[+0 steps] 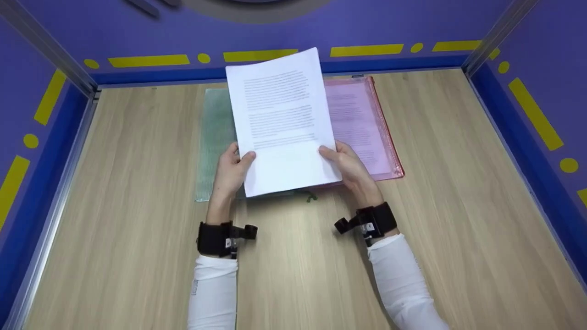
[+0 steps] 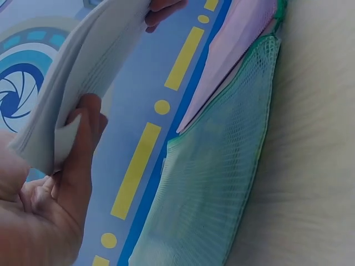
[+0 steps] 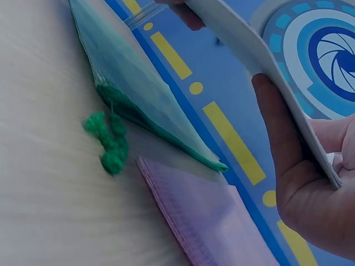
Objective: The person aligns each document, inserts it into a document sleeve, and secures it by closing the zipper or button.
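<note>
I find my left fingers (image 2: 83, 145) and right fingers (image 3: 275, 113) pinching opposite long edges of the paper stack (image 1: 284, 114), neither hand nearer; its long axis points away, leaning slightly left, raised over the green pouch (image 1: 213, 133) and pink pouch (image 1: 360, 121).

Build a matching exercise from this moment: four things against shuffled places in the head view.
1. Printed white paper sheets
2. Translucent green mesh pouch
3. Translucent pink, red-edged pouch
4. Knotted green cord

A. Table, rightmost of the four
B. Near side of the pouches
C. Held in left grip and right grip
D. Table, leftmost of the four

1C, 2D, 3A, 4B
</note>
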`<state>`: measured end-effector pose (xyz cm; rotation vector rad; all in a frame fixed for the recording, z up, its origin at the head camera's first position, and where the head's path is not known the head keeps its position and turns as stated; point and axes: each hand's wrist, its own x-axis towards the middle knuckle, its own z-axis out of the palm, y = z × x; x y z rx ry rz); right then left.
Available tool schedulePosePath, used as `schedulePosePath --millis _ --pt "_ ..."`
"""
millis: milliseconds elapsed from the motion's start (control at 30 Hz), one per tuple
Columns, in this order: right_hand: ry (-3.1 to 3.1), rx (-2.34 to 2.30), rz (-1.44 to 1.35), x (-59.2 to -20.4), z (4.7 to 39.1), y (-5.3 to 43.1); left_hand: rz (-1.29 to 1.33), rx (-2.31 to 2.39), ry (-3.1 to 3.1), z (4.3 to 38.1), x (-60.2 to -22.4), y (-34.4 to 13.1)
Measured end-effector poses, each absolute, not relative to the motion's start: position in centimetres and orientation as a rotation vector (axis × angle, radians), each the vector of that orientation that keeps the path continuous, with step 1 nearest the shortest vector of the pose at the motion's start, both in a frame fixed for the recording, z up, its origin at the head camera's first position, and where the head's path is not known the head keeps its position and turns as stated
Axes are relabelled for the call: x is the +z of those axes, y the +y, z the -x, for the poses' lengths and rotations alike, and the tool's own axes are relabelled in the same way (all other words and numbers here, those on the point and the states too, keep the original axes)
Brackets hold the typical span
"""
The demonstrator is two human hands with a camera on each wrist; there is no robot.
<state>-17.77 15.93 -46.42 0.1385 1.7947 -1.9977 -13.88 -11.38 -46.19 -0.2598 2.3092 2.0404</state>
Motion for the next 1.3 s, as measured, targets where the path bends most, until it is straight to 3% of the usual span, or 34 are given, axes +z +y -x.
schedulePosePath --millis 933,1300 --pt "2.209 -2.035 -0.101 -45.4 18.5 18.7 0.156 1.910 2.179 13.8 -46.1 -8.8" --pt "2.110 -2.060 -0.153 -45.6 18.8 19.1 0.289 1.721 2.379 14.2 -45.0 -9.0"
